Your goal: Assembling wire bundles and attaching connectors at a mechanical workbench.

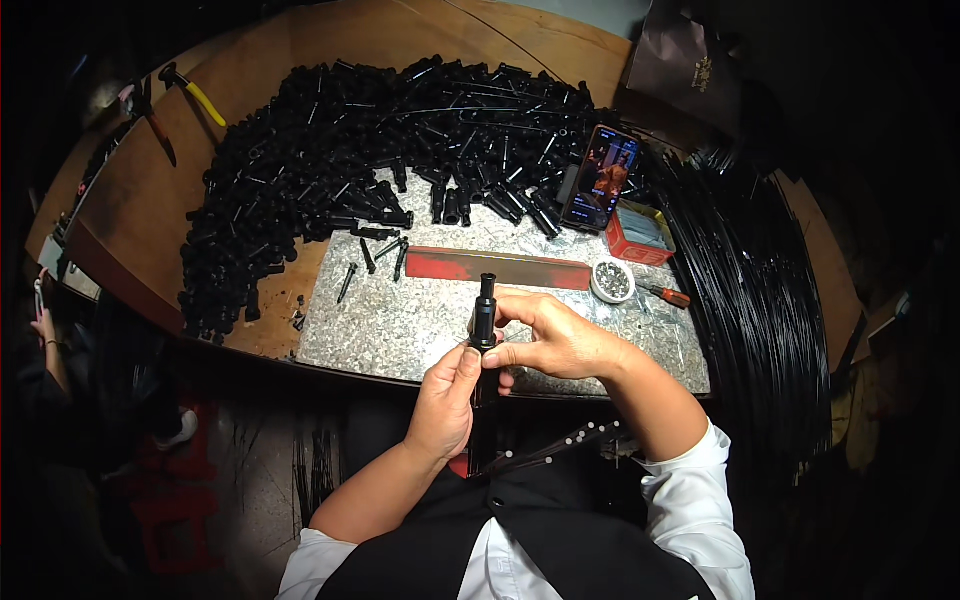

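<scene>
A glossy black stepped tube stands upright over the near edge of the worktop. Its narrow end, with a small collar, points up. My left hand is closed around its lower part, thumb lying along the front. From the other side, my right hand pinches the tube near the wider ring, with its thumb at the front and fingers partly hidden behind. Below the hands, the tube's dark lower part blends into my dark clothing. Several thin rods with white tips lie beside it over my lap.
A large heap of black tubular parts covers the far worktop. Nearby are a red-and-grey bar, a white tub of small metal pieces, a screwdriver, a propped phone, a red box and bundled black rods.
</scene>
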The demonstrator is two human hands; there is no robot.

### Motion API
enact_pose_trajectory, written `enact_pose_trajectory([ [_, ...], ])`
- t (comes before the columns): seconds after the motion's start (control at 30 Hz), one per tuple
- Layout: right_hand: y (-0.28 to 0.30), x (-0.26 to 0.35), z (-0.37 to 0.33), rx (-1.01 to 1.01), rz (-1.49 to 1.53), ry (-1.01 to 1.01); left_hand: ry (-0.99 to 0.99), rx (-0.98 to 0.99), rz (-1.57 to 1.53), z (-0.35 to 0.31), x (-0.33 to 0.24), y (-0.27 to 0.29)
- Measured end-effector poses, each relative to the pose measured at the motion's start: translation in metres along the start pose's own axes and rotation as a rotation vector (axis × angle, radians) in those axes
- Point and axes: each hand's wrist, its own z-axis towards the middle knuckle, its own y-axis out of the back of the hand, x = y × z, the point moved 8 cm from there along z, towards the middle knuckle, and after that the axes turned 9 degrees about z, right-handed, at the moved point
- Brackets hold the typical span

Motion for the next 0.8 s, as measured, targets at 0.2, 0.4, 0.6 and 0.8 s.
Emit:
enact_pose_trajectory([
  [0.2,0.001,0.003,0.001,-0.033,-0.004,0.045,-0.003,0.036,-0.02,0.0,0.002,0.002],
  [0.4,0.001,0.006,0.002,-0.015,-0.013,0.021,0.0,0.05,-0.019,0.0,-0.002,-0.001],
  [0.6,-0.009,-0.007,-0.005,-0.203,0.117,0.033,0.061,0.028,-0.042,0.002,-0.001,0.009],
  [0.8,-0.015,-0.034,-0.023,-0.346,0.176,-0.081,0.042,0.031,-0.019,0.0,-0.004,0.011],
])
